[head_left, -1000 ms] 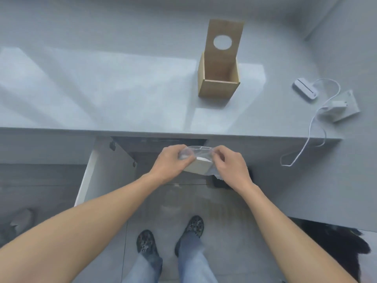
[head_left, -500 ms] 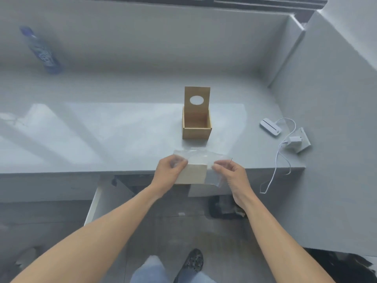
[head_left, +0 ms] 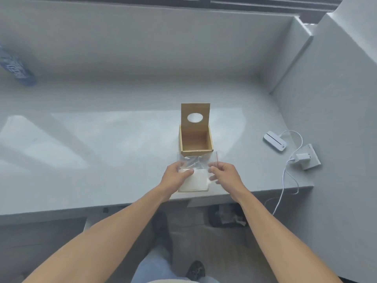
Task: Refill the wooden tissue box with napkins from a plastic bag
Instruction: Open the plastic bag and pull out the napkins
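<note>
The wooden tissue box [head_left: 195, 142] stands open and empty on the grey counter [head_left: 102, 150], its lid with an oval hole raised upright at the back. Just in front of it lies a clear plastic bag [head_left: 195, 162] with a stack of white napkins [head_left: 196, 179] inside, resting on the counter near the front edge. My left hand [head_left: 176, 174] presses on the bag's left side over the napkins. My right hand [head_left: 223, 173] pinches the bag's right top edge, where a thin red strip shows.
A white device [head_left: 275, 141] with a cable and a wall plug [head_left: 305, 157] lies at the right of the counter. A blue bottle [head_left: 16, 68] lies at the far left. A grey wall rises on the right. Below the counter are a dark object and my shoes.
The bag of napkins came up from below the counter edge and now rests on the counter in front of the box. Both hands moved forward with it.
</note>
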